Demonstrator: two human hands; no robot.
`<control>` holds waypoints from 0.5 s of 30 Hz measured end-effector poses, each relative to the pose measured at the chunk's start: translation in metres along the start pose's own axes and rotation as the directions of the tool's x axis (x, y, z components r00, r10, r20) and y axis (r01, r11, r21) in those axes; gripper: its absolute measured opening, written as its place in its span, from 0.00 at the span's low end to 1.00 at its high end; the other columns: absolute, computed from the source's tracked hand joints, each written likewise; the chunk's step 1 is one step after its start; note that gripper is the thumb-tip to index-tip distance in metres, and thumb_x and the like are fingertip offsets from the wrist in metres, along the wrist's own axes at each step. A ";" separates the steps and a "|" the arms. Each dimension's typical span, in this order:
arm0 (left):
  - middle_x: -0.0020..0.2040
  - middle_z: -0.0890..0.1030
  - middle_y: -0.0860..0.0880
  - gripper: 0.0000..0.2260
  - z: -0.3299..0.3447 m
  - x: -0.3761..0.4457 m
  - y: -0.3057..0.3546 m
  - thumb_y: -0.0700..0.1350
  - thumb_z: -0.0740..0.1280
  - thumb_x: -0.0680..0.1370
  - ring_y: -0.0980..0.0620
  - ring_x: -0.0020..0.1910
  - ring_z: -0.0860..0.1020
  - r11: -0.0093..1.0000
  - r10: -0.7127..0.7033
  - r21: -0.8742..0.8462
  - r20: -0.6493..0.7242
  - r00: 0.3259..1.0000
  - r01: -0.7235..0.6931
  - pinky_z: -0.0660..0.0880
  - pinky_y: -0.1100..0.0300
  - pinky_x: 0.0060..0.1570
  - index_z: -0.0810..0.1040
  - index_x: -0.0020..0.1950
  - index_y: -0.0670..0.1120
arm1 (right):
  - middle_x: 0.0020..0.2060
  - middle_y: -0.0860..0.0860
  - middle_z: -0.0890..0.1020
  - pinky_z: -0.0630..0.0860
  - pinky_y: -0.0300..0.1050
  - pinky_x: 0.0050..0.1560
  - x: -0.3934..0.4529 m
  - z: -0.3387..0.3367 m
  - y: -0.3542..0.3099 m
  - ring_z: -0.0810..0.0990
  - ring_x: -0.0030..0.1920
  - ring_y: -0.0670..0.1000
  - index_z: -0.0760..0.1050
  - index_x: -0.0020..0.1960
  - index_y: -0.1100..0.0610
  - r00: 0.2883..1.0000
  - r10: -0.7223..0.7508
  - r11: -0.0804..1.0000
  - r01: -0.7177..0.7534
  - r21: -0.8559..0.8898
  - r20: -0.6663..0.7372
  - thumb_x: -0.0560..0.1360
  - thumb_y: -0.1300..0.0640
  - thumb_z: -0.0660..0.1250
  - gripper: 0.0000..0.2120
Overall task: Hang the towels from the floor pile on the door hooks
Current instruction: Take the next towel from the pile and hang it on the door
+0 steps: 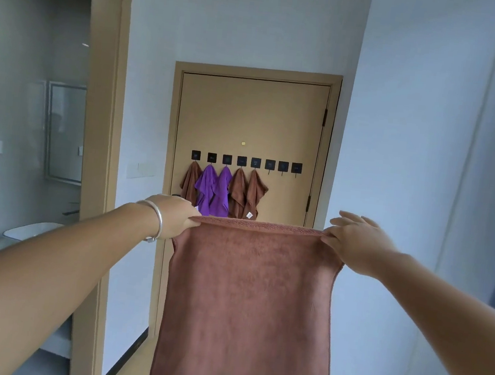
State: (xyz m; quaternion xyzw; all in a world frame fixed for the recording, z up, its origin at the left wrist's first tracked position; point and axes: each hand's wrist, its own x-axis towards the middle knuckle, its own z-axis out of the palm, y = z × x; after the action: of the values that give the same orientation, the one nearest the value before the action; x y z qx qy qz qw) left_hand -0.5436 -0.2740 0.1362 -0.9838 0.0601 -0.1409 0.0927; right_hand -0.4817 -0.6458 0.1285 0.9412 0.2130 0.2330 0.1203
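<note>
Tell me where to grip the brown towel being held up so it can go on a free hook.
Pinch the middle of the brown towel's top hem from above. The left hand and right hand stretch that hem flat, so the centre is exposed, and bunching it there likely gives a point to loop over an empty hook.

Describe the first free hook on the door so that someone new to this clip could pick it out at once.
Start at the tan door straight ahead, with a row of eight black square hooks across it below a small brass dot. The five hooks from the left carry brown and purple towels. The first free hook is sixth from the left, just right of the last brown towel, bare like the two hooks after it.
</note>
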 end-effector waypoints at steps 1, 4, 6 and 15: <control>0.47 0.78 0.48 0.16 0.004 0.015 -0.007 0.52 0.52 0.84 0.49 0.46 0.76 1.000 -0.001 -0.007 -0.004 1.000 0.001 0.73 0.53 0.48 0.72 0.41 0.50 | 0.71 0.44 0.68 0.54 0.51 0.75 0.015 0.004 0.001 0.54 0.76 0.49 0.70 0.69 0.43 1.000 0.005 1.000 -0.005 0.002 0.003 0.82 0.42 0.45 0.22; 0.50 0.79 0.47 0.16 0.013 0.058 -0.027 0.52 0.52 0.84 0.49 0.51 0.77 1.000 0.004 -0.013 -0.008 1.000 -0.004 0.72 0.55 0.48 0.72 0.40 0.51 | 0.70 0.45 0.69 0.55 0.51 0.74 0.059 0.012 0.003 0.55 0.76 0.50 0.70 0.69 0.43 1.000 -0.010 1.000 0.010 -0.023 0.021 0.82 0.43 0.46 0.21; 0.52 0.79 0.47 0.15 0.018 0.089 -0.042 0.51 0.52 0.84 0.48 0.54 0.77 1.000 0.000 -0.017 -0.008 1.000 0.000 0.72 0.56 0.48 0.72 0.41 0.51 | 0.67 0.44 0.70 0.56 0.51 0.74 0.089 0.016 0.005 0.56 0.74 0.49 0.70 0.69 0.43 1.000 -0.015 0.999 0.015 -0.039 0.019 0.83 0.45 0.46 0.21; 0.47 0.79 0.48 0.16 0.054 0.189 -0.079 0.51 0.52 0.84 0.49 0.48 0.77 0.999 0.016 -0.027 -0.019 1.000 -0.017 0.72 0.55 0.48 0.77 0.48 0.47 | 0.59 0.43 0.74 0.60 0.49 0.72 0.181 0.066 0.016 0.60 0.73 0.49 0.74 0.65 0.44 1.000 0.015 1.000 -0.015 0.019 -0.025 0.82 0.43 0.47 0.21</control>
State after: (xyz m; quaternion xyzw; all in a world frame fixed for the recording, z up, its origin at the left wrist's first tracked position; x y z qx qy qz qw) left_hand -0.3409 -0.2157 0.1517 -0.9831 0.0710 -0.1484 0.0799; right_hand -0.2992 -0.5856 0.1471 0.9409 0.2096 0.2435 0.1071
